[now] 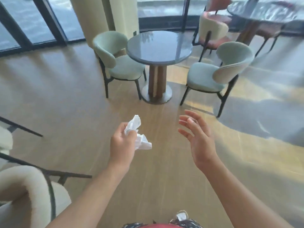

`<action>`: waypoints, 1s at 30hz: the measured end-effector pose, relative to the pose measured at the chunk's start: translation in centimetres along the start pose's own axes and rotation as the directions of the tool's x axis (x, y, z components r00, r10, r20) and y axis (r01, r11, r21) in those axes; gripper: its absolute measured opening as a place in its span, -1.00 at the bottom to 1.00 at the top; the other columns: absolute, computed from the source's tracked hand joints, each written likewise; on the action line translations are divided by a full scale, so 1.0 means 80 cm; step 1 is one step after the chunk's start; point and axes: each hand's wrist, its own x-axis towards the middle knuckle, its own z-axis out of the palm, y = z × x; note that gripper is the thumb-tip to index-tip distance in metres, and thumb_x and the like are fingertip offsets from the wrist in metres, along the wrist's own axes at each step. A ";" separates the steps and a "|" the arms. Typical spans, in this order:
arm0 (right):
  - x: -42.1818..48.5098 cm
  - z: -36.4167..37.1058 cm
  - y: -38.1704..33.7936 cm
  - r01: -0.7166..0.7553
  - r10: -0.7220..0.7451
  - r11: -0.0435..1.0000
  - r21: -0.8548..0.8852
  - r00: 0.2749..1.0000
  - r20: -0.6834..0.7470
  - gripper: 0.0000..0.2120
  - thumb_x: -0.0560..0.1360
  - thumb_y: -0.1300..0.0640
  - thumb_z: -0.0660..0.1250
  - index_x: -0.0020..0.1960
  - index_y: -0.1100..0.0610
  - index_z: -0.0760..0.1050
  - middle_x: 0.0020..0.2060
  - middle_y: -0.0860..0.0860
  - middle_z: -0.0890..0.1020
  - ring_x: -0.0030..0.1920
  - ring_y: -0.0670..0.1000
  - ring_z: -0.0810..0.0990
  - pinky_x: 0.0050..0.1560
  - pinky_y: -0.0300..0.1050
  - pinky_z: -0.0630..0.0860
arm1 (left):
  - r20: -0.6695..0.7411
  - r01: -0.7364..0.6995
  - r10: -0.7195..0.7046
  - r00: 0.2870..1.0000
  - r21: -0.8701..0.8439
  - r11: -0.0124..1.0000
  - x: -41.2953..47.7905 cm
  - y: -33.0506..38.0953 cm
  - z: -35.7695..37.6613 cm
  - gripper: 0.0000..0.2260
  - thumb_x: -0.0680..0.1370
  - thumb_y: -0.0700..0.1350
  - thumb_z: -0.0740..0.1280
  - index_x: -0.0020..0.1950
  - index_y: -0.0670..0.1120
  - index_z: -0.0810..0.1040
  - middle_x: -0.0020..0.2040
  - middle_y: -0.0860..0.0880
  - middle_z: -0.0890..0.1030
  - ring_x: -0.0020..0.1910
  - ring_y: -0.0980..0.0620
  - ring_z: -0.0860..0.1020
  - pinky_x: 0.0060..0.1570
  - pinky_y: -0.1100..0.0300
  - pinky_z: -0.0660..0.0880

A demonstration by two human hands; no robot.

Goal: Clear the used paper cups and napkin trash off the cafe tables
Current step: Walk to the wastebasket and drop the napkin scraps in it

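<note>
My left hand grips crumpled white napkins in front of my body, above the wooden floor. One wad sticks up past my fingers and another bulges out to the right. My right hand hangs beside it with fingers spread and relaxed, holding nothing. A round dark table stands ahead of me, and I see no cups on its top.
Two pale green chairs flank the round table. A second dark table with cream and reddish chairs stands at the far right. A fluffy cream chair sits close at my lower left. Windows and a pillar line the back.
</note>
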 end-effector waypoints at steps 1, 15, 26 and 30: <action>0.005 -0.031 -0.009 0.012 -0.012 1.000 0.000 0.999 -0.032 -0.71 0.54 0.04 0.35 0.24 0.03 0.63 0.09 0.05 0.70 0.20 0.09 0.65 0.18 0.04 0.58 | 0.049 0.002 -0.002 0.999 0.005 1.000 -0.004 0.006 0.033 -0.80 0.60 -0.25 0.29 -0.12 0.03 0.57 -0.34 0.19 0.56 -0.32 0.20 0.53 -0.22 0.23 0.45; 0.013 -0.329 -0.090 0.159 -0.133 0.987 0.004 0.844 -0.520 -0.67 0.54 0.05 0.35 0.28 0.09 0.62 0.14 0.11 0.69 0.22 0.14 0.65 0.22 0.12 0.59 | 0.607 -0.103 0.086 0.790 -0.008 0.995 -0.067 0.079 0.372 -0.84 0.63 -0.25 0.29 -0.11 -0.06 0.57 -0.34 0.08 0.51 -0.36 0.16 0.51 -0.37 0.39 0.45; 0.087 -0.492 -0.135 0.213 -0.196 0.974 -0.079 0.611 -0.767 -0.70 0.53 0.03 0.33 0.23 0.02 0.63 0.11 0.08 0.69 0.16 0.04 0.67 0.18 0.05 0.59 | 0.842 -0.101 0.061 0.537 -0.007 0.995 -0.060 0.110 0.628 -0.79 0.65 -0.22 0.28 -0.14 0.00 0.56 -0.41 0.16 0.52 -0.41 0.18 0.53 -0.33 0.29 0.46; 0.132 -0.538 -0.160 0.237 -0.217 0.966 -0.105 0.518 -0.827 -0.69 0.53 0.04 0.32 0.24 0.05 0.62 0.11 0.09 0.69 0.16 0.04 0.67 0.19 0.07 0.59 | 0.904 -0.096 0.031 0.426 0.011 0.995 -0.045 0.138 0.714 -0.77 0.68 -0.18 0.28 -0.17 -0.02 0.55 -0.36 0.02 0.49 -0.40 0.00 0.61 -0.24 0.12 0.49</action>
